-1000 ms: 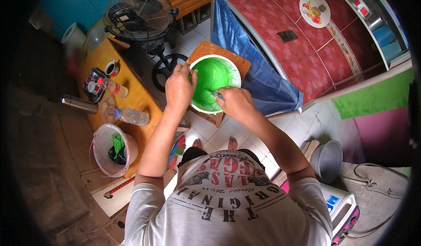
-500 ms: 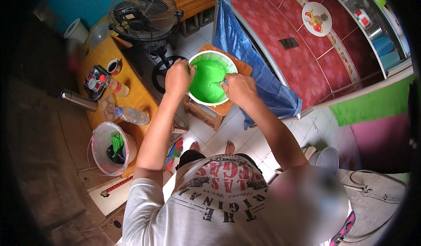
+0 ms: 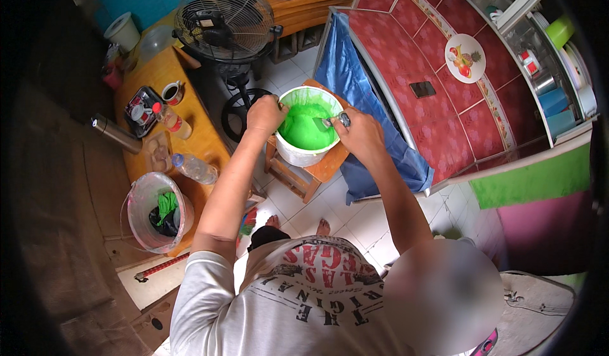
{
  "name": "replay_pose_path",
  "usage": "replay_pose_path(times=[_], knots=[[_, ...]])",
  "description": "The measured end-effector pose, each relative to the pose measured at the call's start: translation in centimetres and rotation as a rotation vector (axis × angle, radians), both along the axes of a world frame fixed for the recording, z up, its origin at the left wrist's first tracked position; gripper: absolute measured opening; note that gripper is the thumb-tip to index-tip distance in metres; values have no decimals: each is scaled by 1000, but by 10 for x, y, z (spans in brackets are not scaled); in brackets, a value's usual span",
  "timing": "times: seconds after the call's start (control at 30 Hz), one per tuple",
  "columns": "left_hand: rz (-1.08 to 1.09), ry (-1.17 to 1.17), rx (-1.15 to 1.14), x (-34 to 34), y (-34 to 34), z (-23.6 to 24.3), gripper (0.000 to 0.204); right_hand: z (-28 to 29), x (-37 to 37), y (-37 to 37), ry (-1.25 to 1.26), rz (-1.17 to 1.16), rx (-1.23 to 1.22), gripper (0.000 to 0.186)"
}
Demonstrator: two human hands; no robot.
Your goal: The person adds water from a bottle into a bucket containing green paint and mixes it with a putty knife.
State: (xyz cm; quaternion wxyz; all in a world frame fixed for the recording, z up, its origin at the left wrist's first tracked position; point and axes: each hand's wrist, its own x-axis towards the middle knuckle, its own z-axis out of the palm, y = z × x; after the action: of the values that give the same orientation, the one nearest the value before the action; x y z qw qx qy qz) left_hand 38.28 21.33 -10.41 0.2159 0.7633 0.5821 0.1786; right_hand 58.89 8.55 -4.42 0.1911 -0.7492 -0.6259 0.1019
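A white bucket (image 3: 301, 157) of bright green paint (image 3: 309, 129) stands on a small wooden stool (image 3: 304, 190) in front of me. My left hand (image 3: 266, 114) is closed on the left side of its rim. My right hand (image 3: 363, 131), at the bucket's right rim, grips the handle of a scraper (image 3: 325, 122). Its flat blade points left over the green paint; the paint hides the exact shape of its tip. Green smears coat the bucket's inner wall.
Left, a wooden table holds bottles (image 3: 194, 169), a cup (image 3: 172, 93) and a pail (image 3: 160, 213) with green and black contents. A standing fan (image 3: 224, 23) is beyond. Right, a red-tiled counter (image 3: 396, 58) carries a phone (image 3: 422, 89) and a fruit-patterned plate (image 3: 465, 58). Blue sheeting (image 3: 374, 121) hangs beside the stool.
My right hand has turned and lifted the scraper, so more of its blade and handle shows. My left hand stays on the rim. The whole view has shifted slightly.
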Motion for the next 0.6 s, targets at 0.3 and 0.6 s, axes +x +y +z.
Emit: replay_pose_path(times=[0.3, 0.6], knots=[[6, 30, 20, -6, 0, -3, 37, -3, -2, 24, 72, 8, 9, 35], [5, -18, -57, -8, -5, 4, 39, -14, 2, 29, 25, 38, 209, 36]])
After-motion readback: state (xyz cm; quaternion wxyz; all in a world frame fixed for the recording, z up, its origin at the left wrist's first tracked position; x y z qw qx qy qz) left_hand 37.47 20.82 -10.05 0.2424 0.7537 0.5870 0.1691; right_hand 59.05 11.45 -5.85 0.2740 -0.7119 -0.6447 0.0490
